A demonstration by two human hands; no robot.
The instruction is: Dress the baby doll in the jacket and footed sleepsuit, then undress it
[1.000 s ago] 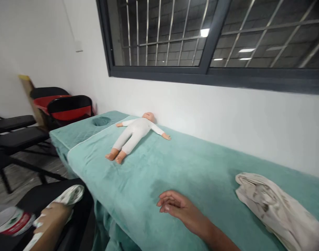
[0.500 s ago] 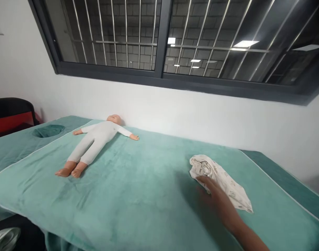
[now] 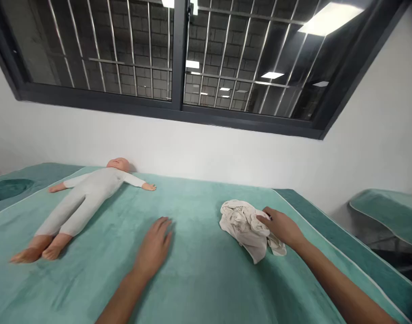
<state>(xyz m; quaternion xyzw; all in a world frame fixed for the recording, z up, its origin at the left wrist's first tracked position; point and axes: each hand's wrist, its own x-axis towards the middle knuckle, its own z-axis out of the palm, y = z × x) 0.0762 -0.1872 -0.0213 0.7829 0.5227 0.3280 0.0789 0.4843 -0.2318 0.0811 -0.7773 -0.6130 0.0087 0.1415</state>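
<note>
My right hand [image 3: 282,226] pinches the right side of a crumpled off-white printed garment [image 3: 241,220]. One flap of it hangs toward me, and its exact cut cannot be made out in the bunched folds. Left of the garment, my left hand [image 3: 154,247] is low over the green cover, empty, with its fingers loosely stretched out. A baby doll [image 3: 97,185] in a white bodysuit lies on its back at the left, arms spread and head toward the wall. Its bare feet point toward me; neither hand touches it.
A green plush cover [image 3: 199,274] with white piping spreads beneath everything. Behind it rise a white wall [image 3: 192,148] and a dark-framed barred window [image 3: 178,112]. A dark green hollow [image 3: 10,189] shows at far left, and another green-covered surface [image 3: 388,211] stands at right.
My right hand has moved from the garment's near edge to its right side and gripped it, bunching the cloth. My left hand has come into view. The view has shifted right.
</note>
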